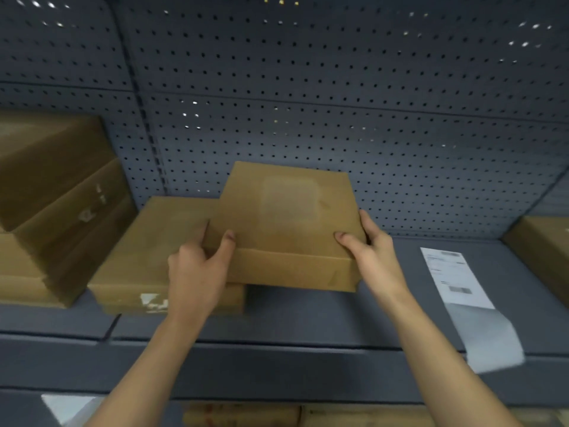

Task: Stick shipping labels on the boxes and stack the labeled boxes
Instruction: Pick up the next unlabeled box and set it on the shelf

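Observation:
A flat brown cardboard box (289, 229) is held above the grey shelf (308, 318), its left part over a second flat box (147, 251) lying on the shelf. A pale rectangular patch shows on the held box's top. My left hand (200, 266) grips its near left corner, thumb on top. My right hand (369, 251) grips its near right corner, thumb on top. A strip of white shipping labels (455, 278) lies on the shelf to the right, its end hanging over the front edge.
Larger cardboard boxes (52, 204) are stacked at the left of the shelf. Another box (542, 254) sits at the far right. A perforated grey back panel (308, 103) closes the shelf behind. More boxes (246, 414) show on the level below.

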Demonstrator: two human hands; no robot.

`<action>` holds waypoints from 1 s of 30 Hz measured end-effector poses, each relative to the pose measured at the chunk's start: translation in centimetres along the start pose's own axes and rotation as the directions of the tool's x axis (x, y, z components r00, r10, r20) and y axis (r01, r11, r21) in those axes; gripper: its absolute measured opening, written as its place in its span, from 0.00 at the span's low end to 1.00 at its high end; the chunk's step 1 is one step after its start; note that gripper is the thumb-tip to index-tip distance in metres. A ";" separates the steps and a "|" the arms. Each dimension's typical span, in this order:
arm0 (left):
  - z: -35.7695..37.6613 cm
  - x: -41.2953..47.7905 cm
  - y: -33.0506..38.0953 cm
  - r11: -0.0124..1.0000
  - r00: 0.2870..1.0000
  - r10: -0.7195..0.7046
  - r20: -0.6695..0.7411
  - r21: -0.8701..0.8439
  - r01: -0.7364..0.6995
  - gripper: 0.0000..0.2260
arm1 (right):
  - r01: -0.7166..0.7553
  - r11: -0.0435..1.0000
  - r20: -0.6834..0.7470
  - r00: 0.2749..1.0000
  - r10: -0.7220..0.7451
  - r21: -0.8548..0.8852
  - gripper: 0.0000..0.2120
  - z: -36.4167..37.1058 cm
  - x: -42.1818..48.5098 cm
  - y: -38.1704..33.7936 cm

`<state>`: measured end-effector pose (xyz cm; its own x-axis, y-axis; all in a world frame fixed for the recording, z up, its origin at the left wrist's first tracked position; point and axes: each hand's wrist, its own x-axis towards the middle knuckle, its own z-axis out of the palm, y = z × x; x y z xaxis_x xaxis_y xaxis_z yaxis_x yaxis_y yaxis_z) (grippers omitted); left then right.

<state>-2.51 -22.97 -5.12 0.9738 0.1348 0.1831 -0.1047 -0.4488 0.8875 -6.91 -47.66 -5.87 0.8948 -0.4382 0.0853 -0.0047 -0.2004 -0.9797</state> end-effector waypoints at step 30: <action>14.0 -6.3 -0.5 0.997 0.969 -0.028 0.246 0.079 0.009 0.20 | -0.107 0.993 -0.026 0.994 0.106 -0.048 0.26 -12.3 1.3 9.5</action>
<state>-5.78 -35.97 -12.62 0.9961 -0.0743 0.0484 -0.0799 -0.5156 0.8531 -11.31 -60.89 -12.86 0.8775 -0.4794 -0.0146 -0.1224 -0.1943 -0.9733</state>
